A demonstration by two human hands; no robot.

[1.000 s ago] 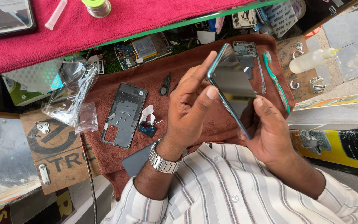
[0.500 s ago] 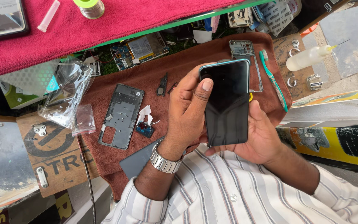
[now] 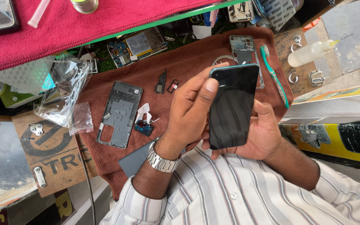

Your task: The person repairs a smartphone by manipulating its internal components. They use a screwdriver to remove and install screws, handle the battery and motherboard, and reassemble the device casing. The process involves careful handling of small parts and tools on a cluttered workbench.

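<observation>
A phone with a black screen and a teal rim is held upright above a brown cloth, screen toward me. My right hand cradles it from behind and below, fingers wrapped round its right edge. My left hand, with a metal watch on the wrist, grips the phone's left edge, its thumb pressed on the upper left corner of the screen.
On the cloth lie a grey phone middle frame, a small black part, another opened phone body and a teal toothbrush. A squeeze bottle stands to the right, plastic bags to the left, a red cloth behind.
The phone was tilted edge-on with its inside showing; both hands turned it so the dark screen faces me, and it now sits slightly lower and steadier.
</observation>
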